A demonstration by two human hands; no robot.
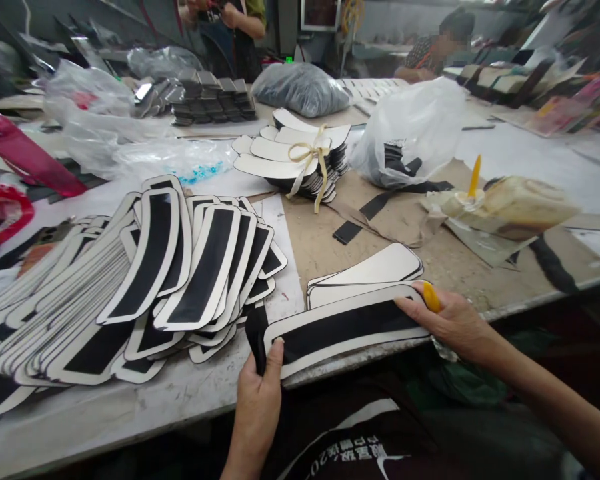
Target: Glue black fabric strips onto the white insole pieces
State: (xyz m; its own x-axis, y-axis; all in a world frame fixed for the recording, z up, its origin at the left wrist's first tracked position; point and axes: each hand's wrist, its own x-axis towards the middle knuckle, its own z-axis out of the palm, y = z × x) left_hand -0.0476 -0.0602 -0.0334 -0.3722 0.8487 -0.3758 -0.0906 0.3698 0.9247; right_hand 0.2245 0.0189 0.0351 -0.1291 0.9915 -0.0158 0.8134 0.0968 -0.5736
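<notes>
A curved white piece with a broad black strip (pixel 350 327) along its middle is held over the table's front edge. My left hand (pixel 260 393) is closed on its left end, thumb on top. Black strips (pixel 257 333) stick up from the same hand. My right hand (pixel 455 323) pinches the right end, and a rounded yellow thing (pixel 431 297) shows at its fingers; I cannot tell what it is. Plain white curved pieces (pixel 365 270) lie stacked just behind. To the left, many pieces with black strips (pixel 145 257) lie fanned in overlapping heaps.
A ribbon-tied bundle (pixel 300 157) sits farther back, beside a clear plastic bag (pixel 410 133) with black strips inside. At right, a yellowed container (pixel 520 203) has a yellow stick (pixel 475 177) upright by it. Grey stacks (pixel 215 97) stand at the back. Two people are beyond the table.
</notes>
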